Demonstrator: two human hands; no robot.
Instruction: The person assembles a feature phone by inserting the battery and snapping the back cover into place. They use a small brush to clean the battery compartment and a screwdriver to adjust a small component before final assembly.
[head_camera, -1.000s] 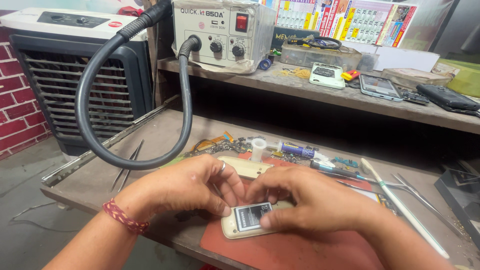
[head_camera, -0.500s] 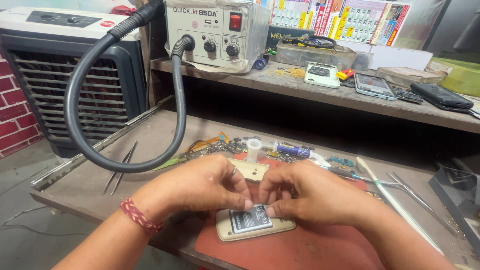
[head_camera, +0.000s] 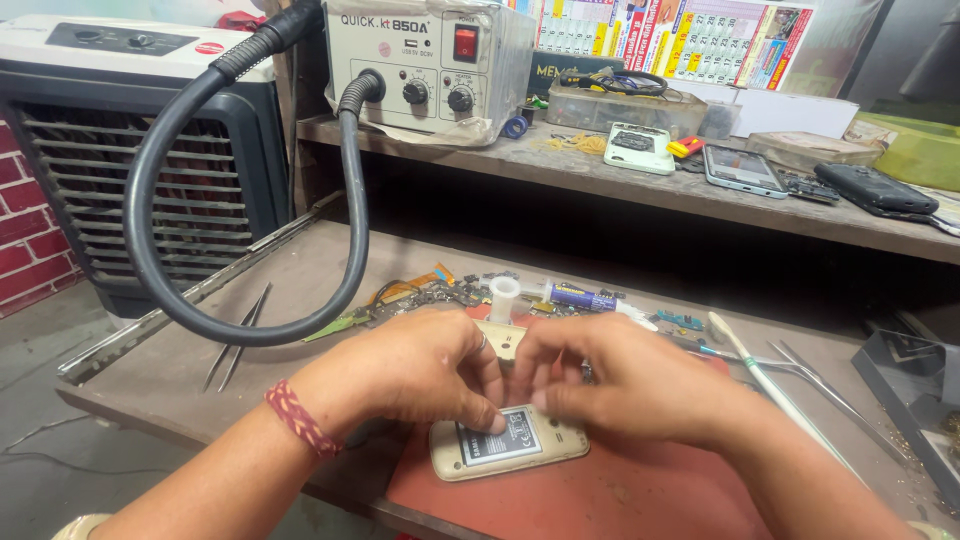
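Two hands are pressed on the cream phone (head_camera: 510, 445); left hand (head_camera: 415, 370) and right hand (head_camera: 625, 380) pinch its upper edge, fingertips together.

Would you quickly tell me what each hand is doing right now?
Left hand: fingers curled, pressing on the phone.
Right hand: fingers curled on the phone's upper edge; grip cannot be told.

Matt red mat (head_camera: 620, 490), rough wooden bench (head_camera: 300, 270), glossy cream plastic phone (head_camera: 505, 447).
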